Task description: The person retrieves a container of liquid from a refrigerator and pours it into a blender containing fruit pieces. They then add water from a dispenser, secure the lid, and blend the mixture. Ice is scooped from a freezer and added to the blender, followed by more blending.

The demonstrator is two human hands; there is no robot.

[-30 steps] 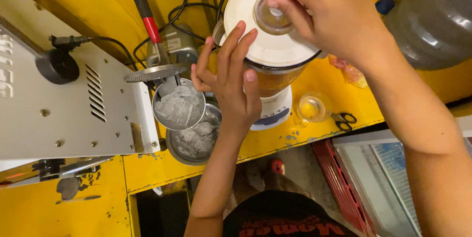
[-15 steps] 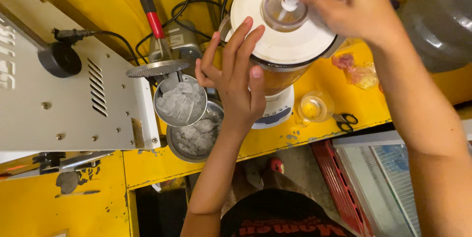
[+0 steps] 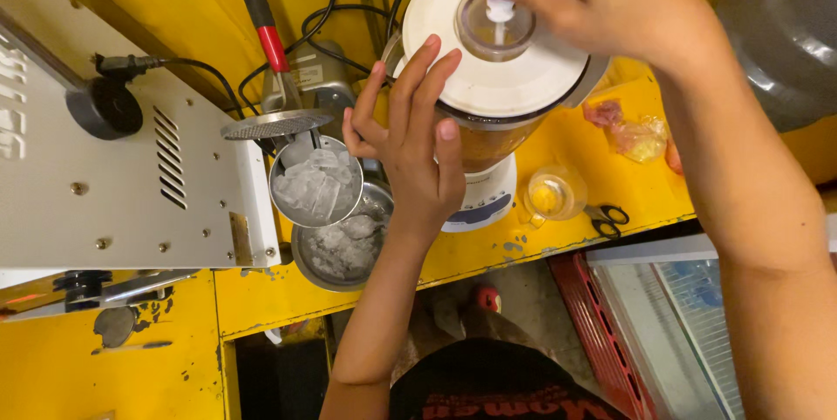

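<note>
right hand (image 3: 610, 10) grip pinches lid cap (image 3: 499, 10) | left hand (image 3: 410, 145) grip wide, steadying blender jar (image 3: 488, 137) | contents hidden

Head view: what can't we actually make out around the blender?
- Blender jar: contents mostly hidden by the white lid and left hand.
- Blender base: controls covered by the left wrist.
- Right hand: its grip on the small white piece in the clear lid cap is cut off by the top edge.
- Lower metal bowl: partly under the upper ice cup.

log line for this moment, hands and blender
left hand: flat against blender jar | right hand: fingers on lid cap | lid: on | ice cups: left of jar
</note>
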